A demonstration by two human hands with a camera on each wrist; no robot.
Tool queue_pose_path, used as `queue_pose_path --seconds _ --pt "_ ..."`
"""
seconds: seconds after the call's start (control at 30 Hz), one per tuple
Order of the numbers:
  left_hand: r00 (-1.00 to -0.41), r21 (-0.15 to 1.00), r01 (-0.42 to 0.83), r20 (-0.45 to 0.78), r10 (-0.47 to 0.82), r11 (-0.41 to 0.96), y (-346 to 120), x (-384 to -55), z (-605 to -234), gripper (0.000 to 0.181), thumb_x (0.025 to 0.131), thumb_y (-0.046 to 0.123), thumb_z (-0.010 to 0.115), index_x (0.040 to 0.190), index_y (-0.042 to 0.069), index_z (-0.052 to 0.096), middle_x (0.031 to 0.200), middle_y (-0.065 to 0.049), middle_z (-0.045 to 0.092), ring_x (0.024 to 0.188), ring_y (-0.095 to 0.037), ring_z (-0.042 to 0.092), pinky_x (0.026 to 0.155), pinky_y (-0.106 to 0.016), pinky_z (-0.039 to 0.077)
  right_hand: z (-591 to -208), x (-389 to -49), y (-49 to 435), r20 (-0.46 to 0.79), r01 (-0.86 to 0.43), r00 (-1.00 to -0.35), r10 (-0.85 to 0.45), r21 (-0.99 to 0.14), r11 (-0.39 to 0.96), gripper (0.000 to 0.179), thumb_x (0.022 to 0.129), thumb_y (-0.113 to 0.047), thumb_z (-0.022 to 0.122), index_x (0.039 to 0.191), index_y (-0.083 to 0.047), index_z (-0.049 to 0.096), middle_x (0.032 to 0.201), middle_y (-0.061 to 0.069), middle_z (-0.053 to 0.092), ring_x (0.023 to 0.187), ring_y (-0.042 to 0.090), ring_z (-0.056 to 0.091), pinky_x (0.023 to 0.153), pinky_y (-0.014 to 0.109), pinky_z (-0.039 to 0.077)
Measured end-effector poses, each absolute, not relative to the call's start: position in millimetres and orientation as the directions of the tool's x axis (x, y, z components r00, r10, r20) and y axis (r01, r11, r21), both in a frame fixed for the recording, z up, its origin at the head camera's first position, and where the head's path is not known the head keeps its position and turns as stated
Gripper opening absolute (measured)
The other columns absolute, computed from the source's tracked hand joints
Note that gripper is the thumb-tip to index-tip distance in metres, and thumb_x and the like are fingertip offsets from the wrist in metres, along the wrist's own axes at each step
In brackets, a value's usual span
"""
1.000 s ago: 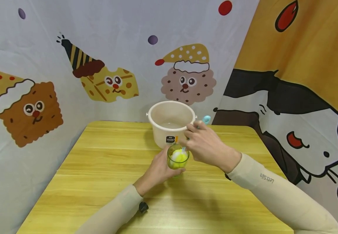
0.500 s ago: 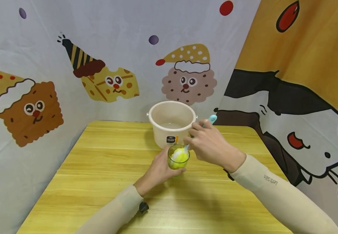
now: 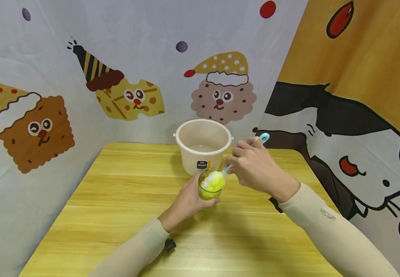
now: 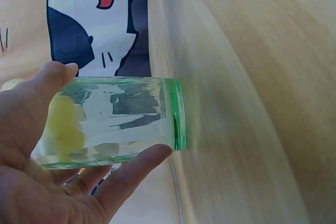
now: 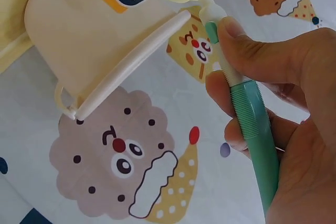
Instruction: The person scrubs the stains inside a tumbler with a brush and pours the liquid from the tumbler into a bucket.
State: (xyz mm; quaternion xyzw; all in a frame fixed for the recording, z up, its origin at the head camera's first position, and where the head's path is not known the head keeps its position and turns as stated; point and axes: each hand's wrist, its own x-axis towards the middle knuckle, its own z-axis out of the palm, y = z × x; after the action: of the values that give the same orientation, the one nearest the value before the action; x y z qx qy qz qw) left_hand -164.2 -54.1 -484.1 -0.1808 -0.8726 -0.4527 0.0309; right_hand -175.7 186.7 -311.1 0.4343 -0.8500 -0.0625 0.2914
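My left hand (image 3: 187,198) holds a green-tinted clear glass (image 4: 131,114) upright, thumb and fingers round its sides. In the left wrist view the base looks close to the wooden tabletop; whether it touches, I cannot tell. A sponge cup brush has its yellow-and-white head (image 3: 214,181) in the mouth of the glass, the top standing above the rim. By its teal handle (image 5: 252,114) my right hand (image 3: 256,165) grips the brush, thumb along the white neck end. The handle slants up to the right, its looped end (image 3: 264,137) poking out past the hand.
Right behind the glass stands a cream bucket (image 3: 203,150) with a dark label. The wooden table (image 3: 134,184) meets a cartoon-printed cloth (image 3: 144,38) at the back. More printed cloth (image 3: 359,161) hangs along the right side.
My right hand has drawn the brush up and to the right, so more of the sponge rises above the rim. The left hand and the glass have barely moved.
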Motion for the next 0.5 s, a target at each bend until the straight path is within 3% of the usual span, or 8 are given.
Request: queue_pose_path --seconds 0.5 --pt "-0.932 0.773 0.349 0.227 0.282 0.529 -54 -163 -484 0.095 0.087 0.04 0.104 0.164 0.016 0.052 0.149 -0.005 0.071 0.134 -0.028 0.074 0.116 -0.054 0.065 -314 -177 206 0.446 -0.703 -0.587 -0.675 0.131 0.699 0.019 0.088 -0.019 0.104 0.098 -0.019 0.089 0.091 -0.003 0.081 0.096 0.022 0.064 0.11 0.065 0.043"
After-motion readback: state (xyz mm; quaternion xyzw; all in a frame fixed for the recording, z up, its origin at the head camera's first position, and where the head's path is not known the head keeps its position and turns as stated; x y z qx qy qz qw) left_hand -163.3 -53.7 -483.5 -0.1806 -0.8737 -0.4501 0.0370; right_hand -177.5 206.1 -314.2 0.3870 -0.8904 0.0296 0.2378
